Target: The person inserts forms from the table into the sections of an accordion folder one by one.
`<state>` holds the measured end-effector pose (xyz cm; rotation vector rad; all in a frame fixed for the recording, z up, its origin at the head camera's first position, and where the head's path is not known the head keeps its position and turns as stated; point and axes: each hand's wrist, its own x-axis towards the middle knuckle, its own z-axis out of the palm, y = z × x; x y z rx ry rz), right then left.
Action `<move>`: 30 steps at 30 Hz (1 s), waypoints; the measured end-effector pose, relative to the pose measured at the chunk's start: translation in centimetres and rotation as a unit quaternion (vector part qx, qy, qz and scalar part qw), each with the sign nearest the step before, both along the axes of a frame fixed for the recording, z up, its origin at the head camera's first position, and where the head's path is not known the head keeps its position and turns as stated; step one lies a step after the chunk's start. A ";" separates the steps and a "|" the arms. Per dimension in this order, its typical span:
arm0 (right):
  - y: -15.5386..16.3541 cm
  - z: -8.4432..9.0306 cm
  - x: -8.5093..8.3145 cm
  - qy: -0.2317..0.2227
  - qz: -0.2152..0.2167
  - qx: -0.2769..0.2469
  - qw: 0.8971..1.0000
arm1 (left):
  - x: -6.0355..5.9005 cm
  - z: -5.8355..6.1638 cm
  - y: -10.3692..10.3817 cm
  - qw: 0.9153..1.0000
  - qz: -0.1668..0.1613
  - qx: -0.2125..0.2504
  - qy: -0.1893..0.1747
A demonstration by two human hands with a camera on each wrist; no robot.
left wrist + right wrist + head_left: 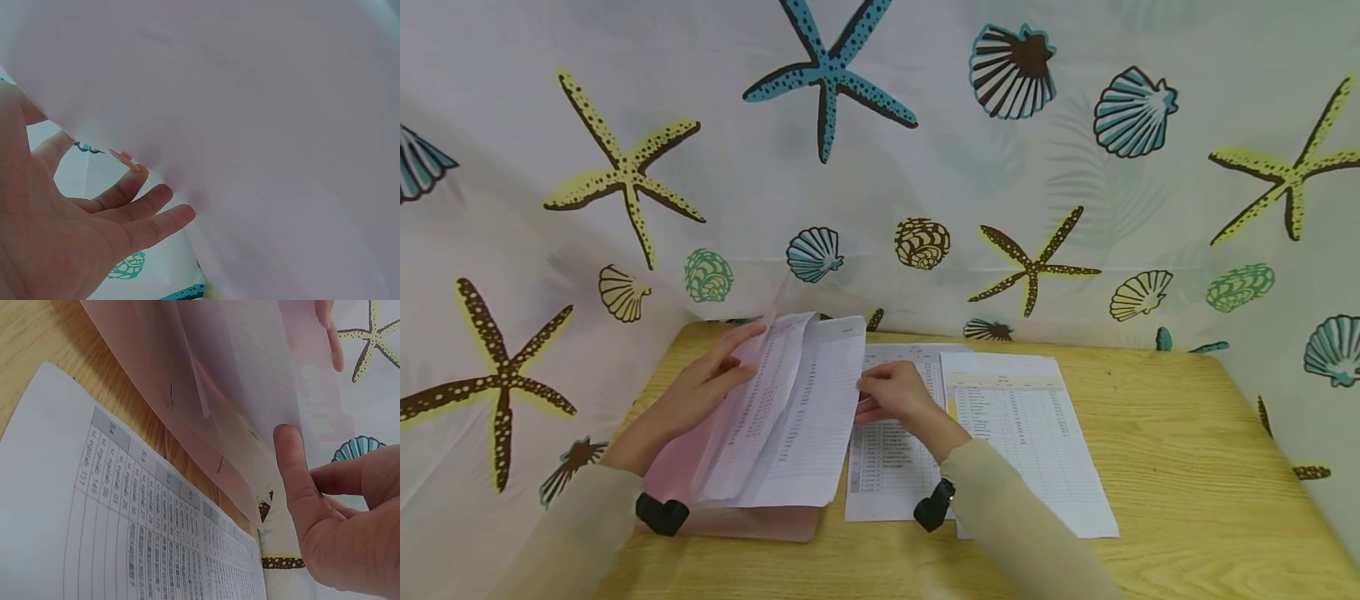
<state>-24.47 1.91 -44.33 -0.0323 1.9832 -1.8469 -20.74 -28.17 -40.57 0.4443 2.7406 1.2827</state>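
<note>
print on the raised sheets point(790, 408) too small.

Pale beige long sleeves point(1000, 508), bare hands, small black wrist-mounted cameras point(934, 505)

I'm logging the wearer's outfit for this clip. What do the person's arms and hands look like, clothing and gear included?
Both arms wear long, pale beige sleeves reaching the wrists. A small black camera unit is strapped under each wrist. The left hand and right hand are bare: no gloves, and no rings visible.
</note>
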 end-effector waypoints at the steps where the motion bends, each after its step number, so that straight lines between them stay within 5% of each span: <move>1: -0.2 0.0 0.0 0.000 -0.001 -0.002 1.000 | 0.0 0.0 0.0 1.000 0.000 0.000 -0.001; 30: -5.6 -0.3 0.2 0.000 -0.026 -0.041 0.999 | 0.4 0.4 -0.1 1.000 -0.005 0.019 0.003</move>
